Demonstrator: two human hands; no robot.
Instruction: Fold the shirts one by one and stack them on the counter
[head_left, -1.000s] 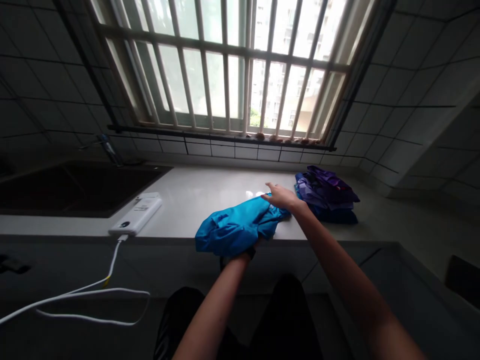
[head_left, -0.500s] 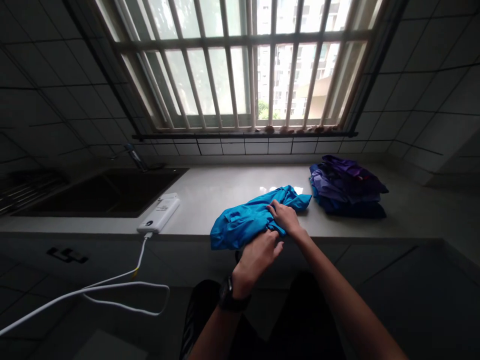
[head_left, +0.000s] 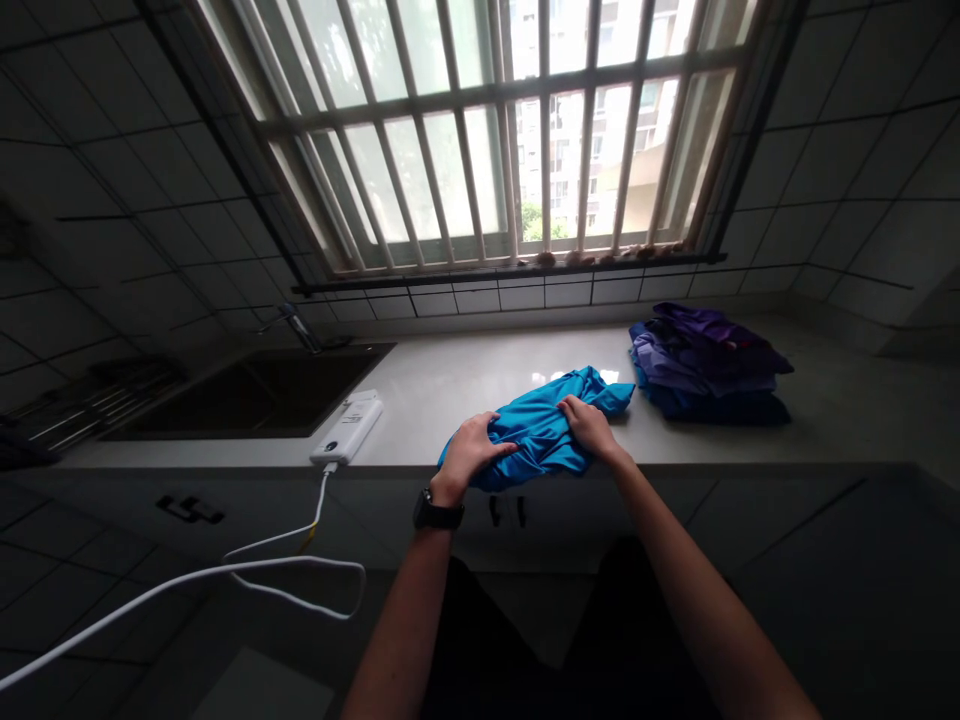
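Observation:
A bright blue garment (head_left: 532,428) lies bunched and loosely folded at the counter's front edge, its lower part hanging slightly over. At its left end is my left hand (head_left: 471,455), a dark watch on the wrist; the thumb rests on top and the fingers curl over the fabric. My right hand (head_left: 591,428) grips the garment right of its middle, fingers bent into the cloth. Folds hide what lies underneath, and the garment's cut cannot be made out.
A stack of folded purple and dark blue clothes (head_left: 709,370) sits to the right on the white counter (head_left: 450,370). Leftward are a white power bank (head_left: 349,430) with a cable (head_left: 289,562), and a dark sink (head_left: 255,395) with a faucet (head_left: 300,328). A barred window (head_left: 480,130) is behind.
My left hand has moved left and up, from under the garment's front edge to its left end. My right hand stays on the cloth. The view has shifted slightly.

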